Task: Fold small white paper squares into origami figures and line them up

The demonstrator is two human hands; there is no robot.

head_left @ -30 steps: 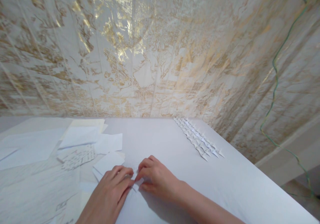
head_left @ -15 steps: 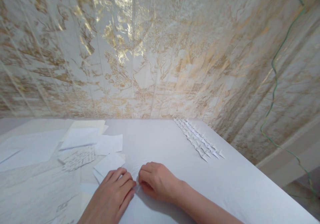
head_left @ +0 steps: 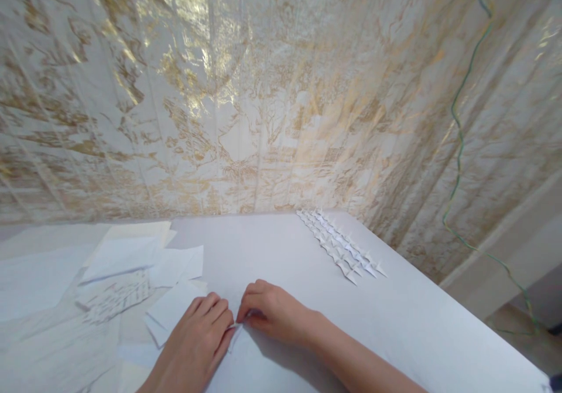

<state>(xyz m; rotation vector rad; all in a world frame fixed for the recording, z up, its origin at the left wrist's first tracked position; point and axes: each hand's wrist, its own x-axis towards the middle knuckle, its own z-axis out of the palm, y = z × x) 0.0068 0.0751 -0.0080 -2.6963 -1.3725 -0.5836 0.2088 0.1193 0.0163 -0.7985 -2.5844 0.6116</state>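
Observation:
A small piece of folded white paper (head_left: 236,337) lies between my hands, low on the white table (head_left: 395,334). My left hand (head_left: 197,337) has its fingers together and bent, with the thumb and index finger against the paper's left side. From the right, my right hand (head_left: 272,311) pinches the paper's upper end between thumb and fingertips. Much of the paper is hidden under my fingers, so its full shape does not show. Further back on the right, several small pointed folded white paper pieces (head_left: 336,243) sit in slanting rows.
Loose white sheets (head_left: 39,270) and cut paper pieces (head_left: 175,305) overlap on the left, some with printing or writing. Behind the table hangs a gold-patterned covering (head_left: 263,118). A green-yellow cord (head_left: 456,147) runs down it at the right, beyond the table's edge.
The view has turned slightly right. My right fingers have shifted to a pinch at the paper's upper end, and more of the paper now shows below my fingertips.

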